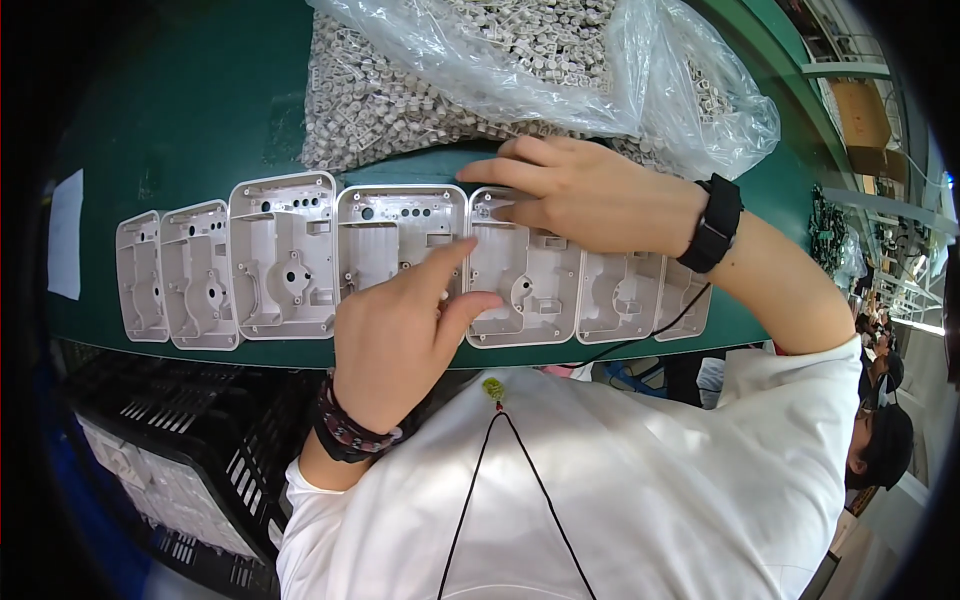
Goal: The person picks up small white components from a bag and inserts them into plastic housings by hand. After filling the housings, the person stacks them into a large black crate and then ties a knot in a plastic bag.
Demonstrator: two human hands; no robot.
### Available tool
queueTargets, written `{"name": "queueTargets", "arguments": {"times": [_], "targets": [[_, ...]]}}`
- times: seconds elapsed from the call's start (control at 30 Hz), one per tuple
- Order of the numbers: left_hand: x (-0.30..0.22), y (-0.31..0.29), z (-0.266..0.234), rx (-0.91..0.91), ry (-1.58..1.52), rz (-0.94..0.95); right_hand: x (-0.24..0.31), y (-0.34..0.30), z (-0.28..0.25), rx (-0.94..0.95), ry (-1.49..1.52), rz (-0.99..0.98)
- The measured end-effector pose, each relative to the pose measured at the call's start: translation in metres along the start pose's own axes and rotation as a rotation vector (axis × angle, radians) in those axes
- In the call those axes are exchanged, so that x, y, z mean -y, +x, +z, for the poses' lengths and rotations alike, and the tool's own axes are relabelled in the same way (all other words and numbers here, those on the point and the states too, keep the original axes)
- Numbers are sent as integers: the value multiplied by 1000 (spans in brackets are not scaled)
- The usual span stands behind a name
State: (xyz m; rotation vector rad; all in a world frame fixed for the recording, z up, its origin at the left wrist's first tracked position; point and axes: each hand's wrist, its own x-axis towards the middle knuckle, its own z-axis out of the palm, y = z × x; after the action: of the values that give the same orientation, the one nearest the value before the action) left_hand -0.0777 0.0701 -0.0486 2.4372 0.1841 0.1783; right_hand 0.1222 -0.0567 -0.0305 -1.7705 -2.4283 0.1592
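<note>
Several white plastic housings stand side by side in a row on the green table. My left hand (395, 318) is over one open housing (368, 250), its index finger and thumb stretched apart toward the neighbouring housing (500, 262) on the right. Nothing shows between those fingertips. From the right, my right hand (585, 198) reaches across the top of that neighbouring housing. One finger extends past its upper edge; a lower digit dips into its upper left corner. The fingers are apart, and I see no part held in them.
Behind the row lies a clear plastic bag (560, 95) full of small grey-white plastic parts. A paper sheet (66, 235) is at the far left of the table (180, 110). Black crates (190, 420) stand below the near edge at left. Another person (885, 445) is at far right.
</note>
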Motion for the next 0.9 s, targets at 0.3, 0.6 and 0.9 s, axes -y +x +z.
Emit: {"name": "queueTargets", "arguments": {"times": [0.3,0.6,0.9], "targets": [[-8,7,-14,118,-1157,-164,72,27,-34,-348,507,373],[-36,24,-6,342,-1270,-112,72,-13,-18,-615,619,350],[-50,33,3,408,-1232,-282,73,-54,-18,-808,285,300]]}}
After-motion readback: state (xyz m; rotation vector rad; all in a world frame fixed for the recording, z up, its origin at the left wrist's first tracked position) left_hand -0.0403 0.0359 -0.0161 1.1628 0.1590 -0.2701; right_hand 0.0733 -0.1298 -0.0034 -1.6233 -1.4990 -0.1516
